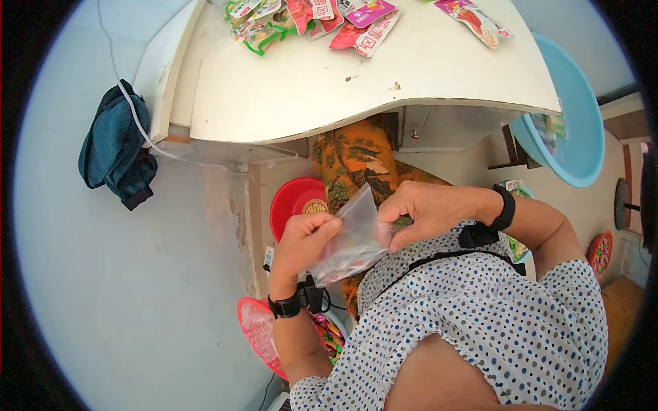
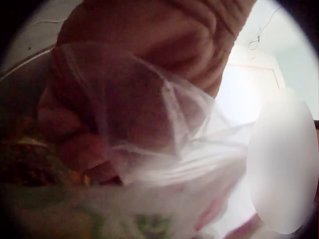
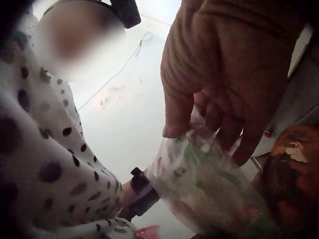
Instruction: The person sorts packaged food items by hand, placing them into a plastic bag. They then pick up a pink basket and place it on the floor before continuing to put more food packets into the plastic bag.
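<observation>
Above the lap, a clear plastic bag (image 1: 356, 236) is stretched between both hands. My left hand (image 1: 301, 241) grips its left side, with the thumb lying over the film. My right hand (image 1: 433, 211) pinches the opposite edge between thumb and fingers. Through the film of the bag (image 3: 209, 184), the right wrist view shows blurred green and pinkish contents. In the left wrist view, the left palm (image 2: 144, 64) shows behind the loose, creased film (image 2: 144, 119).
Colourful snack packets (image 1: 312, 17) lie on the white table (image 1: 288, 89), with another packet (image 1: 473, 22) further right. A red basin (image 1: 288, 202) stands below, a pink basket (image 1: 257, 329) lower left. A large blue basin (image 1: 582, 130) stands right; dark cloth (image 1: 116, 144) hangs left.
</observation>
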### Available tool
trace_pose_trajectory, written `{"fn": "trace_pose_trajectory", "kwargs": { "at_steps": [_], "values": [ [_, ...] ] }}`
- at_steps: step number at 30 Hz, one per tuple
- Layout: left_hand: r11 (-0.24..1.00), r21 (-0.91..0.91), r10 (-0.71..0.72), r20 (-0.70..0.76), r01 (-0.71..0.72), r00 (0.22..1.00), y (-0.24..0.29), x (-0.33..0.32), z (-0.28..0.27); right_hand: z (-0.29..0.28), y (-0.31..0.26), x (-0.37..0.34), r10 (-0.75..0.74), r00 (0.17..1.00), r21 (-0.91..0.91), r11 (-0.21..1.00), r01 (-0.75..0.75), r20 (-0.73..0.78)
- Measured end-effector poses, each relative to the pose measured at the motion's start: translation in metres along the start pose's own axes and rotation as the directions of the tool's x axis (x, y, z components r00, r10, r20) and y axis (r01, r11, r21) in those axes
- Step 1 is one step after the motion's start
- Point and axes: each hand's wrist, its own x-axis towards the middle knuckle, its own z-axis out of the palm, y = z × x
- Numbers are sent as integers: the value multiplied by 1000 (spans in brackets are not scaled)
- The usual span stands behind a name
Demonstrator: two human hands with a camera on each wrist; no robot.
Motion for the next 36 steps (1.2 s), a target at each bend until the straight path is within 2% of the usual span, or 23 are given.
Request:
{"fn": "trace_pose_trajectory", "kwargs": {
  "at_steps": [1,4,6,7,10,12,13,16,18,21,24,25,26,28,30,31,33,34,36],
  "values": [
    [999,-47,11,20,-10,1000,-10,4,3,0,1,-1,11,1000,-13,1000,-11,-1],
    [985,-172,22,55,-13,998,-24,8,13,0,-2,-3,-52,968,-220,975,-4,-246],
    [972,-235,-8,41,17,999,-23,5,18,0,-3,-1,-242,918,-434,897,87,-315],
    [967,-252,-9,42,19,999,-23,4,20,0,-3,1,-340,881,-536,835,122,-330],
    [960,-276,-33,42,43,999,-25,4,24,-4,-1,9,-395,897,-596,775,210,-198],
    [963,-256,-76,46,85,996,-27,8,24,-1,6,9,-331,939,-551,802,230,-90],
    [971,-233,-51,11,52,999,-28,10,24,1,11,8,-295,955,-530,816,231,-38],
    [990,-136,23,-54,-30,998,-29,14,28,5,37,10,-227,973,-376,905,199,-31],
    [997,-29,67,-71,-69,995,-30,14,28,9,38,5,-221,968,-332,928,170,-122],
    [986,-165,4,-52,-12,999,-27,13,28,2,30,-2,-149,965,-232,968,98,-215],
    [974,-224,23,-92,-43,995,-17,12,33,-10,7,-21,-93,926,-133,990,47,-365],
    [991,-90,79,-181,-97,980,-10,13,40,-19,3,-32,-62,903,-82,996,30,-425],
    [986,-120,101,-145,-119,984,-14,16,39,-22,-4,-42,-37,875,-55,998,12,-483],
    [977,-179,107,-74,-119,991,-14,22,38,-41,-29,-77,25,786,-49,996,-71,-618],
    [970,-217,110,-22,-113,994,-11,29,40,-47,-52,-107,108,498,188,976,113,-860],
    [969,-225,109,-2,-107,994,-6,32,42,-56,-65,-133,52,491,155,973,172,-869],
    [969,-226,109,41,-97,993,-6,40,41,-77,-62,-189,-33,299,76,934,348,-954],
    [970,-227,101,51,-86,994,-8,44,42,-87,-56,-214,-42,108,10,895,445,-993],
    [972,-227,81,68,-64,994,-12,52,44,-97,-69,-256,-29,-43,-46,867,496,-999]
  ]
}}
